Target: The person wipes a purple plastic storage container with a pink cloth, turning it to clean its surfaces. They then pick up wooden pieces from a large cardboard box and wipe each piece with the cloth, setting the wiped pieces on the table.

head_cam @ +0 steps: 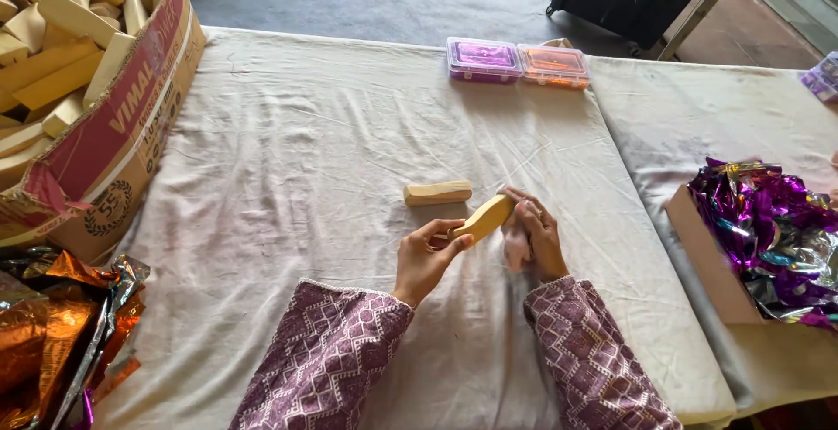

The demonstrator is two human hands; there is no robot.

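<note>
At the far left a torn cardboard box (113, 133) heaped with pale wooden blocks overhangs the bench (288, 177) edge, with crinkled orange foil (52, 343) below it. The bench's cream cloth, wrinkled, lies bare between the box and the hands, giving wide room there. The left hand (425, 260) comes in from a patterned purple sleeve, wrist bent, its fingers (456, 242) grasping the lower end of a smooth, rounded wooden piece (485, 216) tilted up to the right just above the cloth. A second wooden block (437, 192) lies flat just beyond it. The right hand (534, 240) meets the piece's upper end, fingers curled on a pinkish cloth pad (515, 245). Two plastic boxes, purple (483, 59) and orange (552, 65), sit at the far edge. Rightmost, shiny purple and silver foil (772, 229) fills an open carton
</note>
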